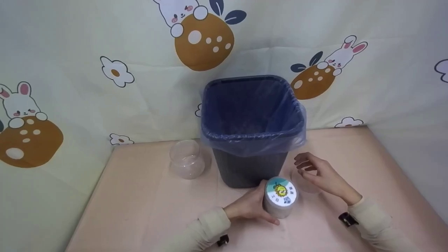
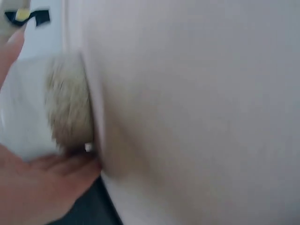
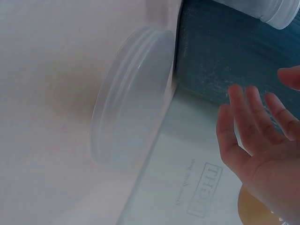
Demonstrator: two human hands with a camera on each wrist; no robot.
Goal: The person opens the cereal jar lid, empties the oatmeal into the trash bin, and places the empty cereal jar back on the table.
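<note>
My left hand [image 1: 246, 206] grips a clear plastic jar [image 1: 279, 210] round its side, the thumb in front. The jar is upright, just in front of the bin, with a round teal-and-white cartoon label [image 1: 282, 191] on top. Pale, crumbly stuff [image 2: 70, 101] fills its lower part in the left wrist view. To the right, my right hand [image 1: 323, 175] hovers with loosely bent fingers and holds nothing. Below it a clear round plastic lid [image 3: 133, 98] lies on the table, only faintly visible in the head view.
A dark grey bin [image 1: 248, 166] lined with a blue translucent bag [image 1: 252, 145] stands at the middle back. Left of it is a rounded clear glass vessel [image 1: 188, 168]. A pink cloth covers the table [image 1: 147, 210]; a printed curtain [image 1: 147, 105] hangs behind.
</note>
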